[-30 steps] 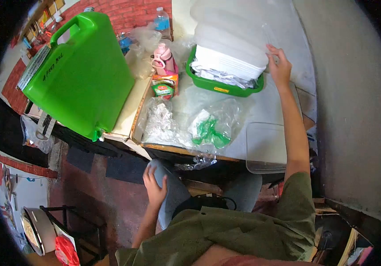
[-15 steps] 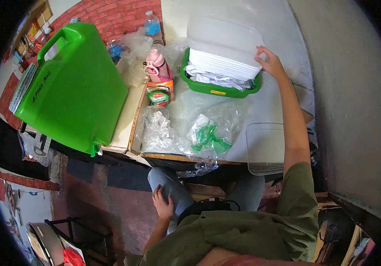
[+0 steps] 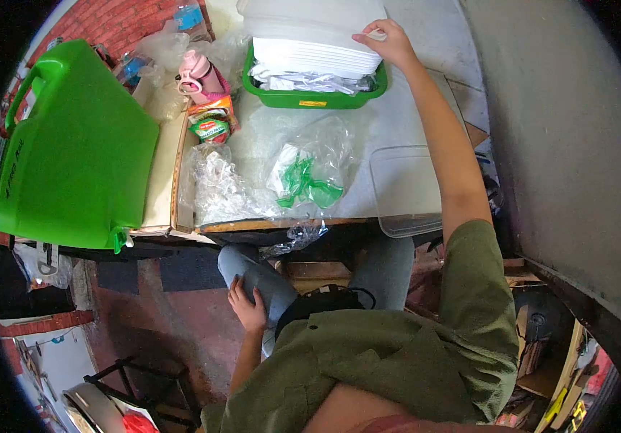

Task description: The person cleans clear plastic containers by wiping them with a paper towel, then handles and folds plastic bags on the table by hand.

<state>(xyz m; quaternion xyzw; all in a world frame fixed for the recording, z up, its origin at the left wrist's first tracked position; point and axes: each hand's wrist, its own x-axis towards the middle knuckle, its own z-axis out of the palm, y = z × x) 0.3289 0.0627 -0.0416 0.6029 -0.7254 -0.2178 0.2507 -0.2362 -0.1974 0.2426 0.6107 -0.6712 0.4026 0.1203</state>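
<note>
My right hand (image 3: 388, 43) reaches to the far side of the table, its fingers closed on the right edge of a translucent plastic lid (image 3: 303, 20). That lid lies over a stack of white rectangular lids (image 3: 318, 58) in a green basin (image 3: 281, 99). Crumpled clear plastic packing shows under the stack. On my thigh, my left hand (image 3: 249, 309) rests with its fingers apart and nothing in it. Another clear lid (image 3: 404, 191) lies at the table's front right edge, below my right forearm.
A clear plastic bag with green handles (image 3: 309, 184) lies mid-table beside crumpled plastic wrap (image 3: 216, 180). Left of it stand a pink bottle (image 3: 198, 72) and food pouches (image 3: 211, 123). A large green jerrycan (image 3: 72, 151) stands at the left; a grey wall (image 3: 556, 130) bounds the right.
The view has shifted, so the table appears higher and further left. My right hand has stayed at the top lid's right edge, its fingers now pinching it. My left hand remains on my thigh.
</note>
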